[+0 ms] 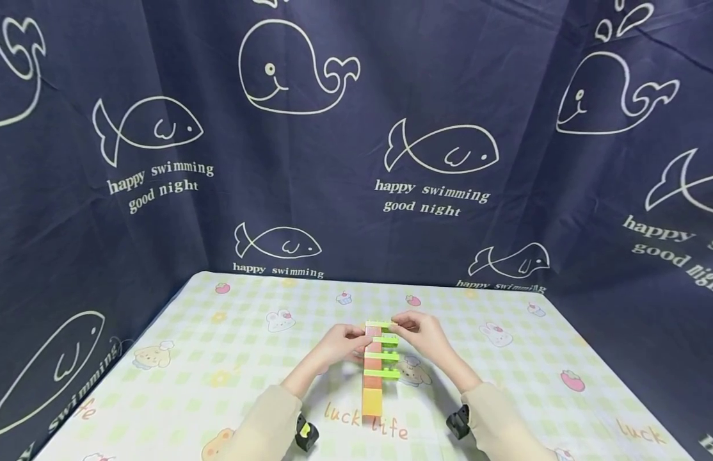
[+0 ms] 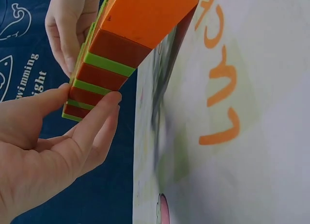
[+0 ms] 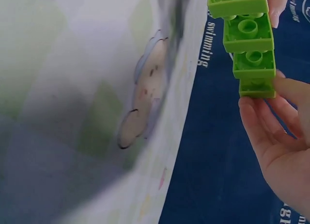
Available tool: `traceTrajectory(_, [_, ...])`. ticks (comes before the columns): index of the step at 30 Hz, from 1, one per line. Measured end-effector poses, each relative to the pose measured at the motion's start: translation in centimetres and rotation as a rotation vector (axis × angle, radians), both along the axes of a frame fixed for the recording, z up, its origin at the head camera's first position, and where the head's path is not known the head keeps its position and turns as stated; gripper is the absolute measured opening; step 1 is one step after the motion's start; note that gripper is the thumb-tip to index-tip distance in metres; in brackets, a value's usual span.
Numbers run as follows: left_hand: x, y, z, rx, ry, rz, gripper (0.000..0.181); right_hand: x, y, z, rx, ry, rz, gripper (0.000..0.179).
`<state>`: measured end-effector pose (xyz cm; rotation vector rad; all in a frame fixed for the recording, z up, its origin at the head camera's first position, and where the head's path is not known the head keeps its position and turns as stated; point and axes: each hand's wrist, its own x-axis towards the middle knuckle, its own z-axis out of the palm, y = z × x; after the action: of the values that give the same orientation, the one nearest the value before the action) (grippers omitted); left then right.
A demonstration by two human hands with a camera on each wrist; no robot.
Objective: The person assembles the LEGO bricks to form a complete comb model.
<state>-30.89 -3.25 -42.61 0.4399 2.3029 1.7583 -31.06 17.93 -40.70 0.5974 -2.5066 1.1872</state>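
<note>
A stack of toy building bricks (image 1: 371, 364) rises in the middle of the table, with an orange brick (image 1: 372, 403) at its lower end. Above that, red bricks alternate with several thin green bricks (image 1: 390, 357), whose free ends jut out to the right. My left hand (image 1: 339, 344) pinches the stack's upper part between thumb and fingers, from the left side. On the other side, my right hand (image 1: 424, 328) pinches the jutting end of the topmost green brick (image 3: 256, 88). The hollow undersides of the green bricks show in the right wrist view.
A checked tablecloth (image 1: 241, 349) with cartoon prints covers the table. Dark blue curtains (image 1: 356, 166) with whale and fish drawings hang behind it and on both sides. Black wrist devices sit on both sleeves.
</note>
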Motion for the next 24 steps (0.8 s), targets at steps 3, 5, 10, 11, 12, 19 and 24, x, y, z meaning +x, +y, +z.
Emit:
traceTrajectory(3, [-0.1,0.1,-0.1,0.034,-0.007,-0.017,0.037,0.0,0.0,-0.4,0.006,0.034,0.018,0.019])
traceTrajectory(5, [-0.1,0.3,-0.2,0.054,-0.023,-0.019,0.038,0.0,0.1,-0.6,0.014,0.072,0.029,0.019])
traceTrajectory(10, [-0.1,0.5,-0.3,0.025,-0.052,0.025,0.050,0.2,0.0,-1.1,0.057,-0.004,0.037,0.024])
traceTrajectory(11, [0.0,0.5,-0.3,0.021,-0.064,0.033,0.054,0.2,-0.1,-1.2,0.069,-0.056,0.028,0.025])
traceTrajectory(12, [0.0,0.6,-0.3,0.016,-0.070,0.036,0.058,0.2,-0.1,-1.3,0.087,-0.085,0.025,0.026])
traceTrajectory(19, [0.1,0.7,-0.5,-0.017,-0.051,0.017,0.052,0.2,-0.3,-1.4,0.151,-0.194,0.029,0.031])
traceTrajectory(24, [0.2,0.6,-0.5,-0.040,-0.052,0.001,0.042,0.3,-0.2,-1.5,0.180,-0.219,0.042,0.032])
